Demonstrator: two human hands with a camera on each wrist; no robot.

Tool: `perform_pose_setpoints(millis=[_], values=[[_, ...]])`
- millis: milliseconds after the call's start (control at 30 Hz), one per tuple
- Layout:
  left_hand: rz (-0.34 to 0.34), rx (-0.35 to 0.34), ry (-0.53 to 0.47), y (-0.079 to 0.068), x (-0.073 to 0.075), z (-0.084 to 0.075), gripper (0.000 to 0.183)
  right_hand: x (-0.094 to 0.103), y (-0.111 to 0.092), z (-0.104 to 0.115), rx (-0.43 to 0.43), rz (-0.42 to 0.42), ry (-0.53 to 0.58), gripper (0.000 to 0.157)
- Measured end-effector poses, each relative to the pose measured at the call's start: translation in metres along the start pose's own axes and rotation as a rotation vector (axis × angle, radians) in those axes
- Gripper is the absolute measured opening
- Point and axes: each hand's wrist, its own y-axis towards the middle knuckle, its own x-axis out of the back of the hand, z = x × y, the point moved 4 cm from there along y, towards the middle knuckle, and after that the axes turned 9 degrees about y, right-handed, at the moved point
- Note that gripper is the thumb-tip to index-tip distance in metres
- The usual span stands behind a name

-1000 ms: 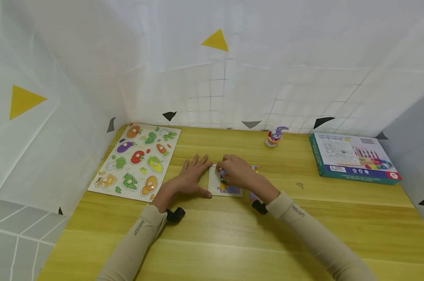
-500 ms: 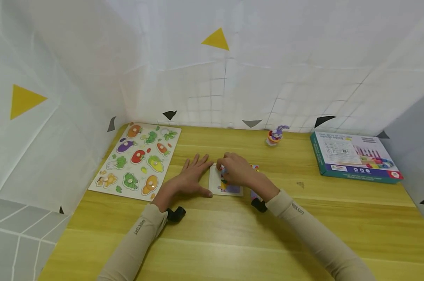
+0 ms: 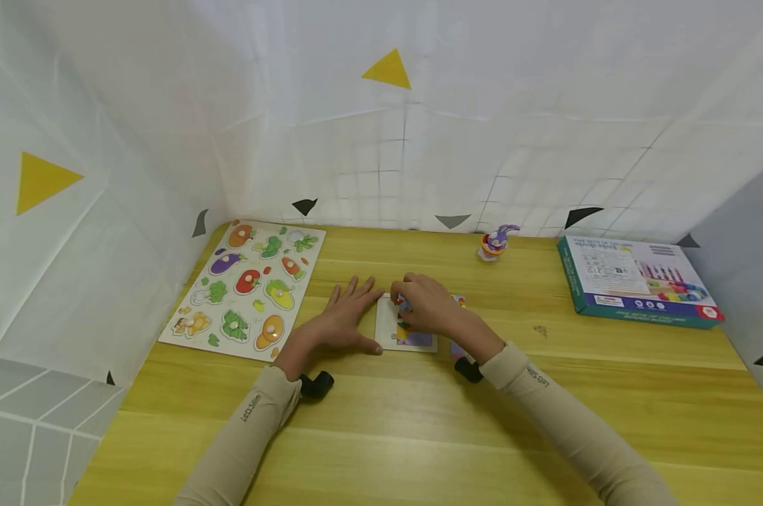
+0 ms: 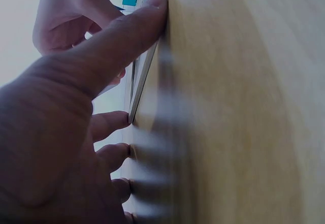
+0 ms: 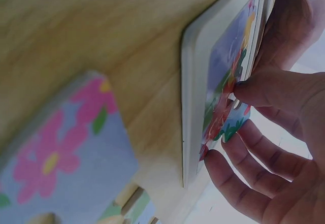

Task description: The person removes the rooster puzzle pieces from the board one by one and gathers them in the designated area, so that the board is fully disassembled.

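A small jigsaw puzzle tray (image 3: 386,325) with a pale frame lies on the table, its right part filled with colourful pieces. My left hand (image 3: 341,325) is spread at its left side, fingers straight; in the left wrist view the thumb (image 4: 127,33) touches the tray's edge. Above the tray, my right hand (image 3: 424,306) pinches a blue puzzle piece (image 5: 237,120) with green and red print between thumb and fingers, tilted against the pieces in the tray. Beside it lies a loose puzzle piece (image 5: 71,148) with pink flowers; my right arm partly covers the loose pieces in the head view.
A vegetable peg puzzle board (image 3: 239,292) lies at the left. A purple rabbit toy (image 3: 495,242) stands at the back, and a teal-edged bead set box (image 3: 641,281) lies at the right. White sheeting (image 3: 331,161) rises behind the table.
My right hand has shifted very slightly over the tray, still pinching the puzzle piece. My left hand has kept its place.
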Motion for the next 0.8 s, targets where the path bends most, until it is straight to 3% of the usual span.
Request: perform_pose_setpoints(millis=[600,800], values=[[0.0,0.001,-0.006,0.0,0.0,0.0,0.11,0.006,-0.007,0.002,0.076,-0.113,0.051,0.025],[0.006,0.016,-0.007,0.0,0.0,0.0,0.111,0.011,-0.014,0.004,0.094,-0.113,0.089,0.023]])
